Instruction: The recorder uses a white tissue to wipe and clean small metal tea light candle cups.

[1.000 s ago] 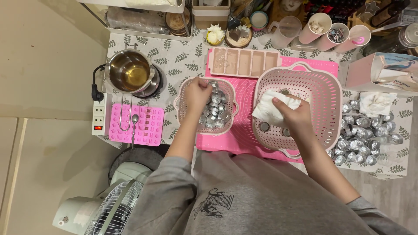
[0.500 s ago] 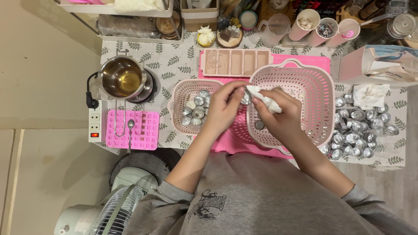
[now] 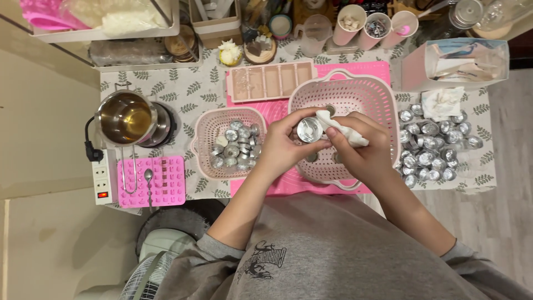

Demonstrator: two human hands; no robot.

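Observation:
My left hand grips a small round metal cup over the near rim of the large pink basket. My right hand pinches a crumpled white tissue against the cup's edge. To the left, a smaller pink basket holds several more metal cups. A pile of the same cups lies on the cloth to the right.
A steel pot of yellow liquid sits at far left above a pink silicone mould and a power strip. A beige bar mould, pink tumblers, a tissue box and a fan surround the pink mat.
My left hand lifted a cup out of the small basket and carried it right to the large basket. My right hand brought the tissue to it.

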